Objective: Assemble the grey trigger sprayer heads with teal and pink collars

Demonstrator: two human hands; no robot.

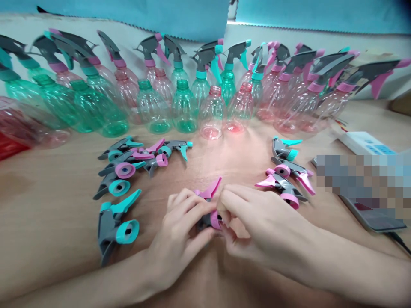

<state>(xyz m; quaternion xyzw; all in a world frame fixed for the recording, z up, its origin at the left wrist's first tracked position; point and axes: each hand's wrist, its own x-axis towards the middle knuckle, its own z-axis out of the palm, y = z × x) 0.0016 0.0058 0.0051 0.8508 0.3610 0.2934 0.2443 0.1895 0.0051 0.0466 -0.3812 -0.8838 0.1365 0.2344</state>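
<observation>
Two bare hands meet at the lower centre of the frame over a wooden table [48, 239]. The left hand [181, 231] and right hand [257, 222] are pressed together, both clamped on one grey spray head with pink trigger [209, 201]. Loose spray heads [135, 160] lie in a pile at centre left, with another small pile [287, 173] at centre right. A row of green and pink bottles [183, 107] spans the top. A phone [375, 216] lies at right.

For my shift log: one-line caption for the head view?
A grey-and-pink sprayer head gripped by left hand and right hand over the wooden table, loose heads beside, bottles behind.
</observation>
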